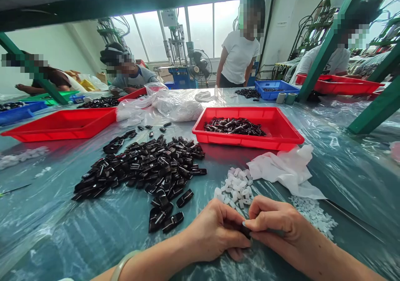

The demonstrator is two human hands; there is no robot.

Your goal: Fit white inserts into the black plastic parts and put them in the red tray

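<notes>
Near the front edge, my left hand (218,231) is closed on a small black part (245,231), mostly hidden by the fingers. My right hand (276,227) meets it there, thumb and forefinger pinched at the part's upper end, with a tiny pale bit at the fingertips. Beyond the left hand spreads a large pile of glossy black parts (162,164). White pieces (236,185) are heaped just beyond both hands. Smaller white pieces (314,214) lie to the right of my right hand, beside a crumpled white sheet (284,168).
A red tray (284,137) holding black parts stands behind the piles; another red tray (62,125) is at the left. Clear plastic bags (178,106) lie between them. A thin metal tool (353,218) lies at the right. Several people are around the table, beyond green posts.
</notes>
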